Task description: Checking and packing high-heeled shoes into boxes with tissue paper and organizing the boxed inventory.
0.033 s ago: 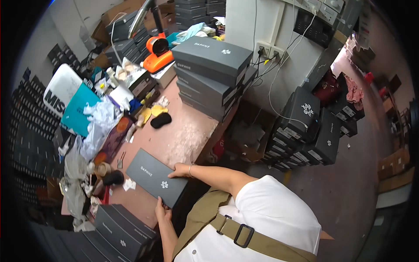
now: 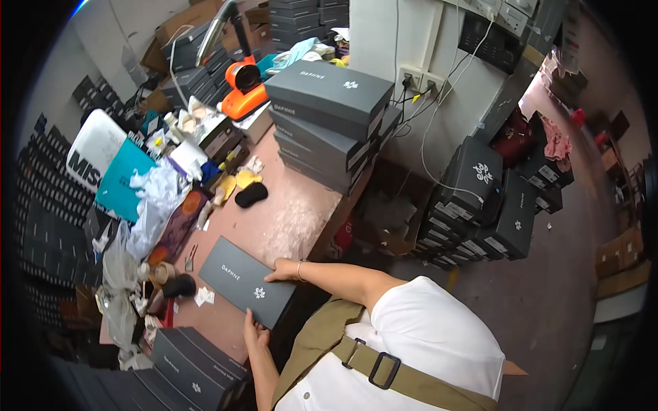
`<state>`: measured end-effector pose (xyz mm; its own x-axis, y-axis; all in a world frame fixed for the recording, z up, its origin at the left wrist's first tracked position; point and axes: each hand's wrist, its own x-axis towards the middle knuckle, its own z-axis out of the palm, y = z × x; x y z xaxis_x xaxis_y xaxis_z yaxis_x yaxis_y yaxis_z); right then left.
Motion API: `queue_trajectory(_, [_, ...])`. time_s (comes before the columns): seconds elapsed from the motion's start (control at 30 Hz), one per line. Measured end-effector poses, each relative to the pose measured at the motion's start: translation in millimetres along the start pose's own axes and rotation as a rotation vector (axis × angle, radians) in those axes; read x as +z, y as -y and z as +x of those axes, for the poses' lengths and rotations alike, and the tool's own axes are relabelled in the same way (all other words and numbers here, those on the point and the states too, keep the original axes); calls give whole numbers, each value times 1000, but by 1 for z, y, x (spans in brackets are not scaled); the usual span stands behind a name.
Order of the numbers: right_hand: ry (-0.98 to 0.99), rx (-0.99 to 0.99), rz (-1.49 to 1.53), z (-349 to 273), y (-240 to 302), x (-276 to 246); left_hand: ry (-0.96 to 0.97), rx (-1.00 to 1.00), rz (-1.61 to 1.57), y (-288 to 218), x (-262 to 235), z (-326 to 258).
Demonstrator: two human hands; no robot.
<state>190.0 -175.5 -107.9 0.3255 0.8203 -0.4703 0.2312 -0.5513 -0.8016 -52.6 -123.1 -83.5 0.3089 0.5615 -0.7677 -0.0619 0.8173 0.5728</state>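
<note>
A dark grey shoe box point(image 2: 236, 291), lid on and white print on top, lies before me at the near edge of the pinkish worktable point(image 2: 291, 222). My right hand point(image 2: 281, 271), with a thin bracelet at the wrist, grips the box's right edge with the thumb over the lid. At the near edge, my left hand point(image 2: 256, 331) holds the same box, its thumb on the rim and its other fingers partly hidden. Beyond it sits a black oval pad point(image 2: 251, 194). Farther back, more grey boxes stand in a stack point(image 2: 329, 99) on the table.
Clutter lines the table's left side, with a clear plastic bag point(image 2: 120, 288), a purple box point(image 2: 179, 229) and a small cutter point(image 2: 190, 257). An orange device point(image 2: 245, 99) stands at the back. Shoe boxes point(image 2: 195, 373) lie at lower left; others point(image 2: 473, 181) are piled on the right floor.
</note>
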Motion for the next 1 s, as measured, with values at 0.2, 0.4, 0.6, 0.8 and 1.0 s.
queue_trajectory(0.2, [512, 212, 534, 29, 11, -85, 121, 144, -83, -6, 37, 33])
queue_trajectory(0.4, [482, 189, 685, 43, 10, -95, 144, 185, -156, -14, 95, -12])
queue_trajectory(0.6, [306, -24, 896, -6, 76, -103, 20, 308, 348, -40, 81, -23])
queue_trajectory(0.8, [662, -645, -173, -47, 136, 23, 174, 577, 122, -95, -15, -6])
queue_trajectory(1.0, [-202, -598, -812, 10, 125, -41, -499, 813, 1151, -80, -110, 6])
